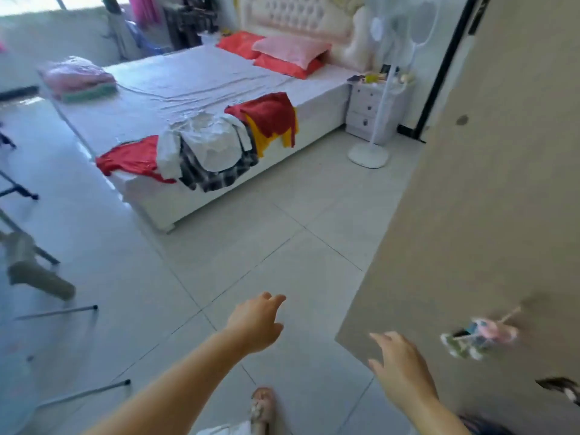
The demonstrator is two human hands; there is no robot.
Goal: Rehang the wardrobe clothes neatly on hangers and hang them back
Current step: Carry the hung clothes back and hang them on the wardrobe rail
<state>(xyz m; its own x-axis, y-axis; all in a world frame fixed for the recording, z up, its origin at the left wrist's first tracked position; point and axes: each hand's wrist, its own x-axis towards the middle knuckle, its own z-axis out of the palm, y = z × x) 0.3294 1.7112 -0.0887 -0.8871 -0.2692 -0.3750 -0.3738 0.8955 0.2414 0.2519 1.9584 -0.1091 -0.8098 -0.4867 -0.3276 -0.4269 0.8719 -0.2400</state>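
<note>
Ahead, two red garments [128,158] [270,116] lie on one bed [188,83]; left hand [255,321] and right hand [398,368] hover empty, fingers [277,299] apart.

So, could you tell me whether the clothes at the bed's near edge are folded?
Not folded: the clothes lie crumpled and overlapping, several draping over the bed edge.

Quick count: one bed [201,86] up around 11 o'clock, three pillows [292,50] at its head near 12, what looks like five loose garments [207,142] heaped on its near edge, one folded stack [78,78] at 10, one nightstand [361,89] with three drawers [365,107] and one standing fan [368,156] at 1, plus two hands at 6, left hand [257,324] and right hand [398,368].
</note>
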